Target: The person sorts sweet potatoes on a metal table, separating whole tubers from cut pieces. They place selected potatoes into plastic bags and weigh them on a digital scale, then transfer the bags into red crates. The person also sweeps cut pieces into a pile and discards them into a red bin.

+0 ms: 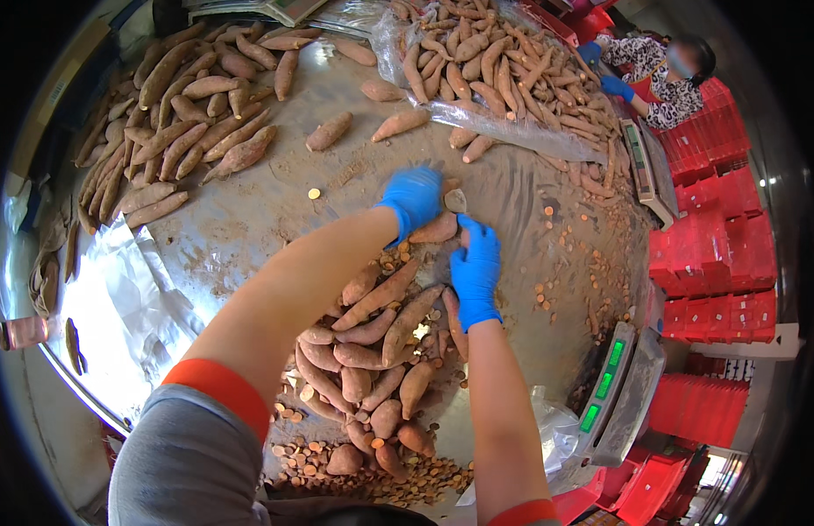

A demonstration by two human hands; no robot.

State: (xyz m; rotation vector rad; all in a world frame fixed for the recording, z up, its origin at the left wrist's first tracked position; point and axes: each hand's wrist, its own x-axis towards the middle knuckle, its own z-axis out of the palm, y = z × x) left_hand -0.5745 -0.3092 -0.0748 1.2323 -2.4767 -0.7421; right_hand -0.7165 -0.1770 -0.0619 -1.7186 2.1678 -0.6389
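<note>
My left hand (413, 196), in a blue glove, is closed over a sweet potato (450, 185); its fingers are blurred. A pale round face (455, 200), seemingly a cut end, shows beside it. Just below is my right hand (476, 273), also gloved in blue, fingers curled and index fingertip near that pale face. Whether it holds a small tool is hidden. Another sweet potato (435, 229) lies on the metal table (328, 217) between the hands. Towards me is a pile of sweet potatoes (361, 355), several with cut ends.
Large sweet potato heaps lie at far left (183, 125) and far right (492, 59). Cut slices (381, 483) gather at the near edge. A digital scale (604, 388) and plastic bag (555, 421) are at right, a plastic sheet (124, 302) at left. Across stands a person (657, 72) beside red crates (716, 250).
</note>
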